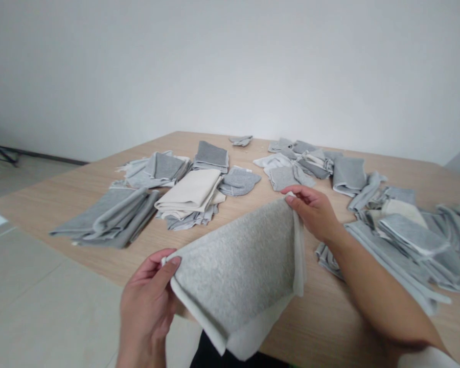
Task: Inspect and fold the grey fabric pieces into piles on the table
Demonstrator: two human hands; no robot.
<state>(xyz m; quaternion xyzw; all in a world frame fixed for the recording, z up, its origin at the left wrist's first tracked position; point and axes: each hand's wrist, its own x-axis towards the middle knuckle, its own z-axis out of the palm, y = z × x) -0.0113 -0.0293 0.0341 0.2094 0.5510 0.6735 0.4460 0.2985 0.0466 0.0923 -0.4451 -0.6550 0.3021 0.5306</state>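
Observation:
A light grey towel with a white underside is folded double and held up over the near edge of the wooden table. My left hand pinches its near left corner between thumb and fingers. My right hand grips its far right corner, fingers closed over the edge. The towel's fold hangs down toward me at the bottom.
Folded grey and cream cloths lie in piles at the left and middle. Several loose grey and white cloths are heaped at the back and right. A pale tiled floor lies to the left, a white wall behind.

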